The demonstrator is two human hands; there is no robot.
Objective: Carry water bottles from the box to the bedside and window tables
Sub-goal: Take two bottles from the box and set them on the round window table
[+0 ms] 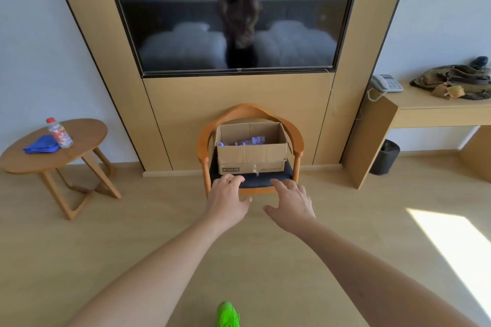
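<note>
At centre frame, our left hand [225,198] and right hand [291,203] reach empty, fingers spread, toward the box [251,148] holding water bottles [249,141]. Perched on the chair [251,183], the box could slide off if we tug it.

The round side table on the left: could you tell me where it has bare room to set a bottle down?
On the round side table, the near-left part is crowded: a blue cloth with a red-capped bottle at its right edge. The right half, from the bottle to the right rim, is bare wood, as is the strip in front of the cloth.
</note>
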